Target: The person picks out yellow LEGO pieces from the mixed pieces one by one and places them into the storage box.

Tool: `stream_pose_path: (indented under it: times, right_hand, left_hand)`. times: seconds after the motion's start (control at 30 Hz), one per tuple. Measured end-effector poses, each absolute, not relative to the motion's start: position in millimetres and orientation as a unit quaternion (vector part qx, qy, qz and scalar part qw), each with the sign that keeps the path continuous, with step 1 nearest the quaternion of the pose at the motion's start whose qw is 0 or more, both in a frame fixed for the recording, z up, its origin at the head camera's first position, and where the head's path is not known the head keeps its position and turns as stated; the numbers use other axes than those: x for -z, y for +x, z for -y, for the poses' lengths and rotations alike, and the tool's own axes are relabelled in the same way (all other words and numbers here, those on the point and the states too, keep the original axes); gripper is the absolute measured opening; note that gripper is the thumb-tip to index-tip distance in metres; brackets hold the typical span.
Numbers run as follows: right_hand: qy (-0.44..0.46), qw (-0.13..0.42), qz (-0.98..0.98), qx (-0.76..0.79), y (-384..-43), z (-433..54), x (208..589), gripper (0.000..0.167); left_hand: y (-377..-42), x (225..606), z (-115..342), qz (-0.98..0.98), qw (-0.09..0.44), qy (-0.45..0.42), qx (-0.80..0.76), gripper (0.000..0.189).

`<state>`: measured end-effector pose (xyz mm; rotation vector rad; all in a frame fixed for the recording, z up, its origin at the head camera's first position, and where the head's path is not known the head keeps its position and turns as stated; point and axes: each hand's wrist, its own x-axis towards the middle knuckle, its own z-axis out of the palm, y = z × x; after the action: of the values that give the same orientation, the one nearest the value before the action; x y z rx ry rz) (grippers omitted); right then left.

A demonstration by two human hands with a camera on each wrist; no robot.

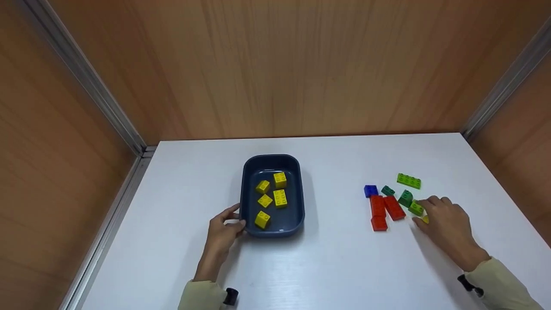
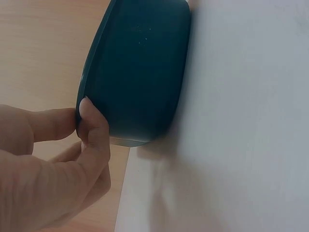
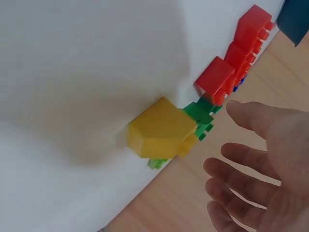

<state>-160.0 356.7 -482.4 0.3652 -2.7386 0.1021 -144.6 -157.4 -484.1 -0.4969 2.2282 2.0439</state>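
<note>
My left hand (image 1: 224,232) pinches the rim of a dark blue tray (image 1: 297,228) at its near left corner. In the left wrist view the thumb and fingers grip that rim (image 2: 87,77). Several yellow bricks (image 1: 280,198) lie inside the tray. On the right, my right hand (image 1: 447,221) hovers with its fingers apart and nothing between them. Just under it is a yellow brick (image 3: 161,130), mostly covered by the hand in the head view. Beside the fingertips lie a lime green brick (image 1: 416,208) and a dark green brick (image 1: 405,198).
Left of the right hand are red bricks (image 1: 378,206), a blue brick (image 1: 370,190) and a small dark green brick (image 1: 388,190). A long lime green brick (image 1: 409,181) lies farther back. Wooden panels (image 1: 275,69) enclose the white table (image 1: 335,267) at the back and sides.
</note>
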Motion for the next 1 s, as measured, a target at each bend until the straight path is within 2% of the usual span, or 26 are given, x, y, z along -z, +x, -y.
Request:
stream_pose_path:
  times: [0.43, 1.0]
  right_hand:
    - [0.082, 0.099, 0.991, -0.039, -153, -373, 486, 0.05]
    - [0.087, 0.08, 0.991, -0.064, -152, -381, 497, 0.042]
  left_hand:
    - [-143, 484, 159, -0.725, 0.041, -0.164, -0.668, 0.053]
    - [-144, 486, 158, -0.723, 0.038, -0.163, -0.67, 0.053]
